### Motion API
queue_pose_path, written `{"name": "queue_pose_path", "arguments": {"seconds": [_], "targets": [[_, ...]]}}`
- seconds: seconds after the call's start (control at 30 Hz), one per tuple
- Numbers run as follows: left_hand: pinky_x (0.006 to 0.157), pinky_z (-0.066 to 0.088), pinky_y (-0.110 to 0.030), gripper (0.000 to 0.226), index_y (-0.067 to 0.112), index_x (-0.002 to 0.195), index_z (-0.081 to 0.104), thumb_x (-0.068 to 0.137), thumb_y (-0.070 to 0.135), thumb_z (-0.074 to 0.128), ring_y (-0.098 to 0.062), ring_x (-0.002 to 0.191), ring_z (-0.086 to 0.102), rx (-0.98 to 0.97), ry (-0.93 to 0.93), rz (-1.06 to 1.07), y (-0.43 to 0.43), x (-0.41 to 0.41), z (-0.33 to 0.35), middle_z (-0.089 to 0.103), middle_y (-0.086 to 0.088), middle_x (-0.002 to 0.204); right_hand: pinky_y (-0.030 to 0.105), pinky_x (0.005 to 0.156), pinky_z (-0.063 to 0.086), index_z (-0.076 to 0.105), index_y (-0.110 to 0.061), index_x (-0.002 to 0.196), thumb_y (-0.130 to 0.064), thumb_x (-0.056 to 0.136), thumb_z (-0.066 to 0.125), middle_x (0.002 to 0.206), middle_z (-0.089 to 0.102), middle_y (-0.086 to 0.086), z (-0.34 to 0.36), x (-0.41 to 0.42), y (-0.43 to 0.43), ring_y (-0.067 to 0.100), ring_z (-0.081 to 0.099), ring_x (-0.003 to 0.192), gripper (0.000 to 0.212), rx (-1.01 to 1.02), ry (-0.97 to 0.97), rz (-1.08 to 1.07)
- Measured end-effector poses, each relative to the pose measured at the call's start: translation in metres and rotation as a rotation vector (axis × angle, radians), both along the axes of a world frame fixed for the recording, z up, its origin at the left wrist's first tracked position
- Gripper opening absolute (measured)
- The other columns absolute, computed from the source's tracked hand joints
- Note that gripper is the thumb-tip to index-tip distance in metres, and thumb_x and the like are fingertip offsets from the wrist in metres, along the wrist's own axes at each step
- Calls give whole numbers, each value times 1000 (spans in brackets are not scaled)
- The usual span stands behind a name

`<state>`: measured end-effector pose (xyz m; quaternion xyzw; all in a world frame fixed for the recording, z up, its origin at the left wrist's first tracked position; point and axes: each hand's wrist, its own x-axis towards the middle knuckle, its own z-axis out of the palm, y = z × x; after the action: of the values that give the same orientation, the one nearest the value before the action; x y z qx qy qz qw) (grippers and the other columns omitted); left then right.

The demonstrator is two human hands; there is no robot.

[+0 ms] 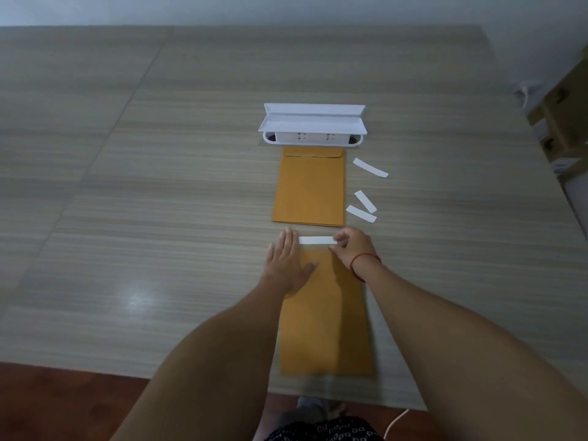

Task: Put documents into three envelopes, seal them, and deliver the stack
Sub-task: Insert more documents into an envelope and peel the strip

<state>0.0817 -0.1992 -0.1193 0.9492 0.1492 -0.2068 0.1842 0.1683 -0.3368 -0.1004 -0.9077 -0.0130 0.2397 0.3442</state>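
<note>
A brown envelope (pixel 324 313) lies lengthwise on the table in front of me. My left hand (pixel 286 262) presses flat on its upper left part, fingers spread. My right hand (pixel 353 246) pinches the right end of a white paper strip (pixel 316 240) that lies across the envelope's top edge. Farther back, a stack of brown envelopes (pixel 310 186) rests flat, its flap end toward a white plastic tray (pixel 313 124).
Three loose white strips (pixel 369 167) (pixel 365 201) (pixel 360 213) lie to the right of the far stack. Cardboard boxes (pixel 563 116) stand at the right edge. The table's front edge runs near my body, with red floor below.
</note>
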Motion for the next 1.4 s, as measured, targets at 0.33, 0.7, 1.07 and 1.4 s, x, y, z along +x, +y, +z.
{"name": "queue_pose_path", "arguments": {"seconds": [0.33,0.7,1.07,1.4], "targets": [[120,-5,-40,86,11,152,-15,96,57,32,-20,148,-17,-16,9,-14,4,0,-1,-19,-5,160,27,76,49,62,-20,95,-23,86,69,103,69,0,-3,-8,12,21,64,96,12,-75,-63,-117],[121,-4,-41,87,12,152,-14,96,57,34,-21,149,-16,-14,-2,-5,3,-2,-1,-18,-6,161,26,75,45,62,-17,104,-23,85,70,108,67,5,-2,-10,19,25,63,99,21,-80,-71,-169],[121,-3,-42,87,12,152,-13,96,56,38,-21,149,-15,-40,3,6,4,0,0,-17,-5,161,30,89,46,65,-10,110,-21,89,64,121,64,8,8,4,22,27,59,114,23,-102,72,-131],[121,-2,-42,89,13,153,-11,95,54,42,-20,149,-13,-63,19,13,6,1,4,-16,-4,161,31,88,44,60,-12,108,-26,92,60,115,62,6,14,-12,5,23,58,107,21,20,81,-18]]}}
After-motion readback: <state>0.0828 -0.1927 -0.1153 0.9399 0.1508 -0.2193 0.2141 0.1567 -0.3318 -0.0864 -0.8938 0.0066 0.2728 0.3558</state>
